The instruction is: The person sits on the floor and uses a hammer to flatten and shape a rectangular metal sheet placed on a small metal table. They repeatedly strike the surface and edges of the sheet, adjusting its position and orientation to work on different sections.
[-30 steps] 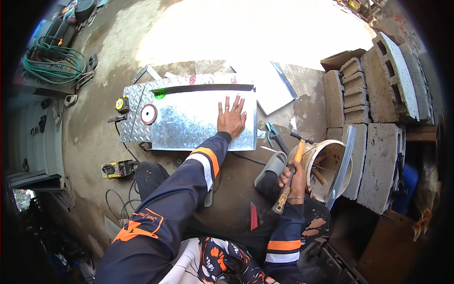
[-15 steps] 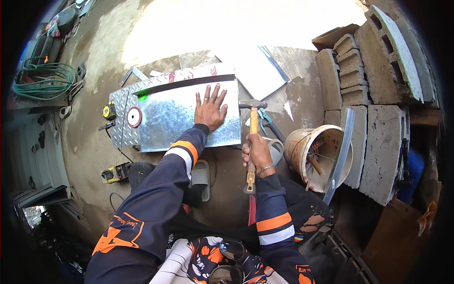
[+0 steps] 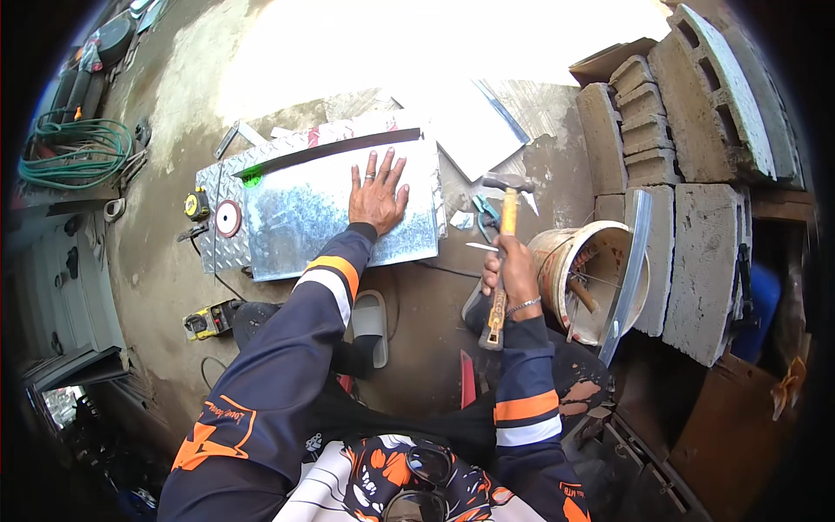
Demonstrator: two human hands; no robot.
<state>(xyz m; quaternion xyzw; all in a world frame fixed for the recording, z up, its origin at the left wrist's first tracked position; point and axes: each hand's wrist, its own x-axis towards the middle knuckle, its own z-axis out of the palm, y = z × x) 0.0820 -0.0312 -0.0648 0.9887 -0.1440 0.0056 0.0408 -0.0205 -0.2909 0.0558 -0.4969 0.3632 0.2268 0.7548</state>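
Observation:
My left hand (image 3: 377,202) lies flat with fingers spread on a shiny sheet-metal piece (image 3: 300,217), whose far edge is folded up in a dark lip. Under the sheet shows a diamond-patterned metal plate (image 3: 209,183). A round abrasive disc (image 3: 229,218) rests on that plate, left of the sheet. My right hand (image 3: 518,277) is closed around the yellow handle of a hammer (image 3: 509,213). The hammer's head points away from me, to the right of the sheet and apart from it. Teal-handled pliers (image 3: 487,213) lie on the floor beside the hammer.
To the right stand a dirty bucket (image 3: 544,283) with tools inside, a long metal strip (image 3: 628,270) and stacked concrete blocks (image 3: 696,270). On the left are a tape measure (image 3: 197,204), a yellow meter-like device (image 3: 207,323) and a coiled green hose (image 3: 74,152). A white panel (image 3: 478,130) lies beyond.
My right hand has moved right with the hammer, taking its head away from the sheet's right edge. My left hand remains on the sheet, which sits slightly further left in view.

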